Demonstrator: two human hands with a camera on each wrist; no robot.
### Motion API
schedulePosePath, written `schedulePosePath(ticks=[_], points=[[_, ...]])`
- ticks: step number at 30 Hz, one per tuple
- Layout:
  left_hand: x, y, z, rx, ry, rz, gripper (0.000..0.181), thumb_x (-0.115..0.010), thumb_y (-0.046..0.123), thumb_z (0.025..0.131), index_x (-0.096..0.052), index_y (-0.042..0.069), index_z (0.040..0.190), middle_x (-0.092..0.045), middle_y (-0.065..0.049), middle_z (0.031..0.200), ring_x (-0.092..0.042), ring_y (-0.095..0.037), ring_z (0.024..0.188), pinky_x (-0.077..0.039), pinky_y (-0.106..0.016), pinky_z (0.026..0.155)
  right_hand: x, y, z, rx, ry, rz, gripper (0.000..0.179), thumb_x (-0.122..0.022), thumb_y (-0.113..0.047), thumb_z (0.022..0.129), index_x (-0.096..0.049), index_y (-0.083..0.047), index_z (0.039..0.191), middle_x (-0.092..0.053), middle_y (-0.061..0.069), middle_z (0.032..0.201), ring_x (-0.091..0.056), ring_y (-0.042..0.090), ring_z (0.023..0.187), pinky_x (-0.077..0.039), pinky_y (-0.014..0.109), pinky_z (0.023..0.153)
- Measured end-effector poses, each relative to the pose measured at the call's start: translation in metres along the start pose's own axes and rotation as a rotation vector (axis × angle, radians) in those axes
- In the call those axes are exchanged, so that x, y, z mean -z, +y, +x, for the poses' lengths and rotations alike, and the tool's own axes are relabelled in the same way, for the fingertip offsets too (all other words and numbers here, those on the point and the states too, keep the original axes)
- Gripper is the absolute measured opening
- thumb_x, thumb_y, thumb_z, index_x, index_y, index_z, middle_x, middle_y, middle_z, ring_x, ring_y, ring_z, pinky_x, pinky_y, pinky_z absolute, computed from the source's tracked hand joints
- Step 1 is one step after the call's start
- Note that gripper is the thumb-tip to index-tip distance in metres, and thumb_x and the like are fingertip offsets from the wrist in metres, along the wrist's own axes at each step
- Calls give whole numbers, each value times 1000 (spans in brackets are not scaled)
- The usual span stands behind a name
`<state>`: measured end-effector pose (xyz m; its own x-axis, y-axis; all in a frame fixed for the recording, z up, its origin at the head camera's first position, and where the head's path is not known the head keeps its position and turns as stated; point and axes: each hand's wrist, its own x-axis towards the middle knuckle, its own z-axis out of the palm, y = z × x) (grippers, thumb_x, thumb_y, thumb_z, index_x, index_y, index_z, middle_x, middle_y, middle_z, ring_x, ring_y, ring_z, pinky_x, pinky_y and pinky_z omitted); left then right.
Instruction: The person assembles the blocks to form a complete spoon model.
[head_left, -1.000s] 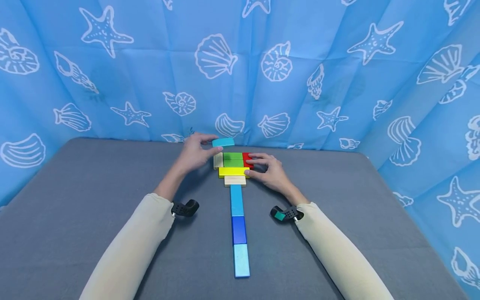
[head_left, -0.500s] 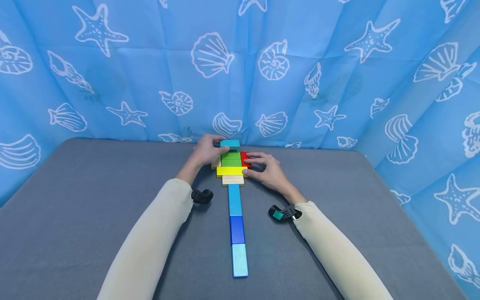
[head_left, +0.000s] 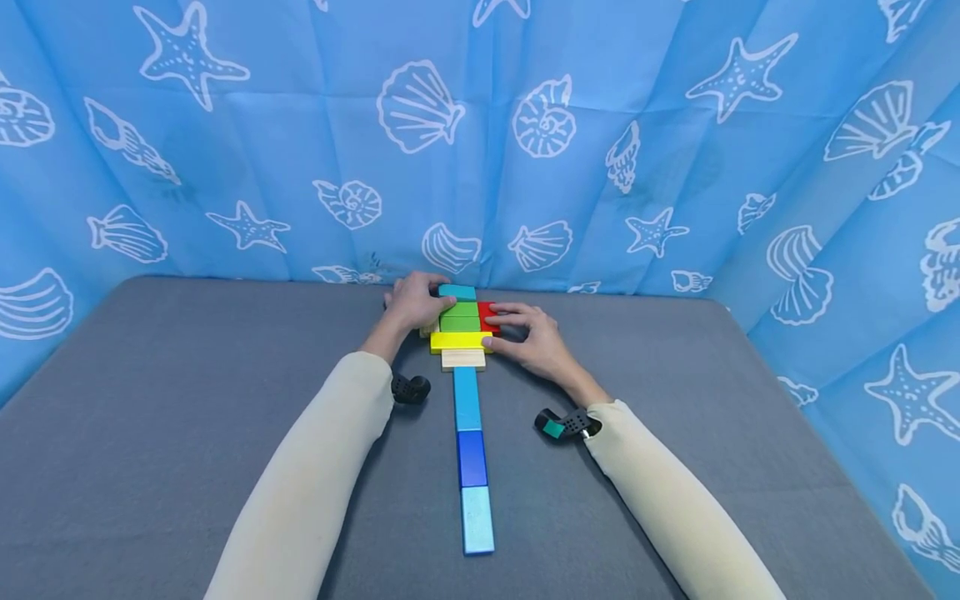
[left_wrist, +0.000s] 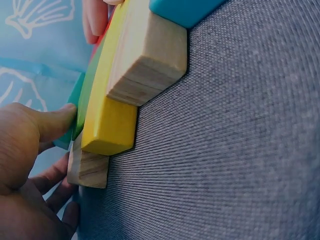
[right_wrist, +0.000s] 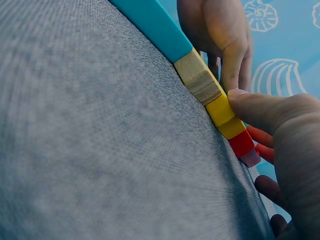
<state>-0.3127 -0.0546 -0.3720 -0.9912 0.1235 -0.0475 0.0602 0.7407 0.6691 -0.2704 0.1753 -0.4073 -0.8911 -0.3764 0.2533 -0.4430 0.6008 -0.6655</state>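
My left hand pinches a teal block at the far end of the block layout, just behind two green blocks. In the left wrist view its thumb lies along the teal block, and the other fingers reach past a plain wooden block. My right hand rests at the layout's right side. Its fingertips touch the red block and its thumb touches the end of the yellow block. The right wrist view shows that thumb on the yellow block, its fingers beside the red block.
Nearer me, a short wooden block leads to a line of a light blue block, a dark blue block and a pale blue block. They lie on a grey cloth-covered table. A blue shell-print curtain hangs behind.
My left hand has carried the teal block right and lowered it from above the wooden block to behind the green blocks. The right hand stays at the red and yellow blocks.
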Motion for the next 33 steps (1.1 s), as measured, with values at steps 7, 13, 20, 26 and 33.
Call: schedulePosePath(ticks=[7, 13, 20, 26, 33], points=[[1, 2, 1, 16, -11, 18, 44, -62, 29, 101, -59, 16, 144, -56, -11, 142, -39, -36, 128, -21, -58, 109, 0, 0, 2, 3, 3, -7, 42, -80, -26, 90, -72, -11, 128, -56, 7, 146, -42, 34, 137, -18, 63, 112], [1, 5, 1, 30, -2, 11, 42, -61, 24, 100, -62, 15, 141, -58, -11, 138, -39, -35, 124, -21, -57, 108, 0, 0, 2, 7, 8, -1, 42, -81, -26, 89, -72, -11, 127, -56, 7, 145, -42, 34, 137, -17, 62, 112], [2, 6, 0, 32, 1, 20, 43, -59, 21, 97, -64, 15, 139, -59, -10, 137, -38, -35, 124, -21, -57, 107, 0, -1, 1, 15, 15, 1, 43, -82, -25, 88, -73, -10, 126, -57, 7, 145, -43, 34, 137, -18, 62, 111], [1, 5, 0, 33, -3, 25, 43, -58, 21, 97, -63, 14, 139, -59, -10, 138, -38, -35, 125, -20, -57, 108, 0, -1, 1, 11, 11, 3, 42, -81, -26, 88, -73, -11, 127, -57, 7, 145, -43, 34, 137, -18, 62, 111], [2, 4, -1, 19, -3, 25, 44, -58, 23, 98, -62, 14, 141, -59, -10, 138, -38, -35, 126, -21, -57, 107, 0, 0, 1, 17, 8, 7, 42, -81, -25, 89, -72, -11, 127, -57, 7, 145, -43, 33, 137, -19, 62, 112]])
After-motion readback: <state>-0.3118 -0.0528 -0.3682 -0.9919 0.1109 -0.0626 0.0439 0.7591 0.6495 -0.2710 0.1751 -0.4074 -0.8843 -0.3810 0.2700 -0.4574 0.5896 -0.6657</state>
